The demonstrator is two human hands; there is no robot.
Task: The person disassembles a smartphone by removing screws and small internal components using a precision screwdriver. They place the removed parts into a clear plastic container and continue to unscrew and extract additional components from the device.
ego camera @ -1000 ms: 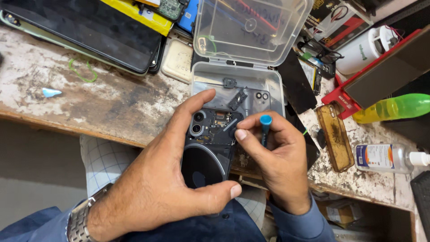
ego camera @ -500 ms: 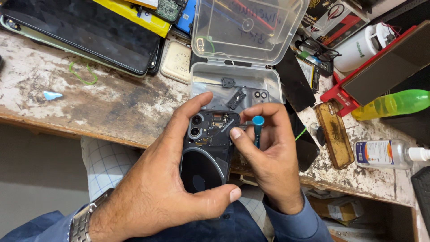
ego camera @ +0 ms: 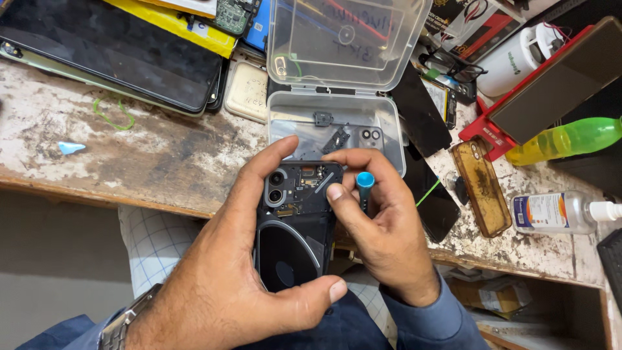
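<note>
clear plastic box [ego camera: 337, 123], green bottle [ego camera: 570, 139], amber case [ego camera: 481, 188]

Screwdriver [ego camera: 364, 188] shaft and tip hidden behind my right hand [ego camera: 389, 240]; only the blue cap shows. My left hand [ego camera: 227, 272] covers the phone [ego camera: 295, 227] left edge. Small parts in the clear box [ego camera: 337, 129] too tiny to identify. Keyboard [ego camera: 612, 259] cut off at right edge.

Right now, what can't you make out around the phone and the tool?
Head view only:
- Screwdriver tip: hidden behind right hand fingers.
- Opened phone lower end: covered by left hand thumb.
- Small parts in clear plastic box: too small to identify.
</note>
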